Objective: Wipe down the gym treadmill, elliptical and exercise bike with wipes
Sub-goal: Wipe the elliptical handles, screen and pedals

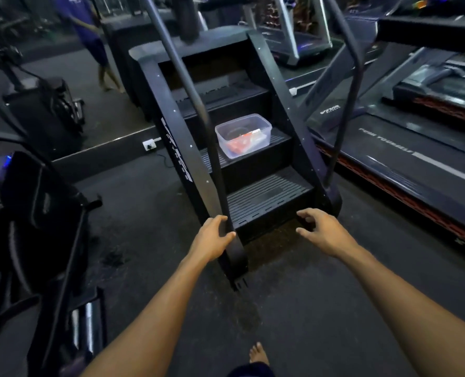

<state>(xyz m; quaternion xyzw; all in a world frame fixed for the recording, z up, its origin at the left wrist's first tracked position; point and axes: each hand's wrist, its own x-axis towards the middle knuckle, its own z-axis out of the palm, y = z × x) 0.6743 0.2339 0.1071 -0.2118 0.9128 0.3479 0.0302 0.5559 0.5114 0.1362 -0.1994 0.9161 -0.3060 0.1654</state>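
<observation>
Black ribbed-step stair machine [266,198]: left hand [212,236] grips its matte rail base, right hand [322,231] spread, holding nothing; clear plastic tub [243,136] on second step, contents blurred.

Black ribbed stair machine [266,197], clear tub [243,136] with red-white contents, red-edged grey treadmill [416,170].

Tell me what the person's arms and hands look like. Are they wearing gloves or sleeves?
No gloves and no sleeves. Both forearms are bare all the way to the picture's edge. The left hand and right hand show no rings, watch or bands.
</observation>
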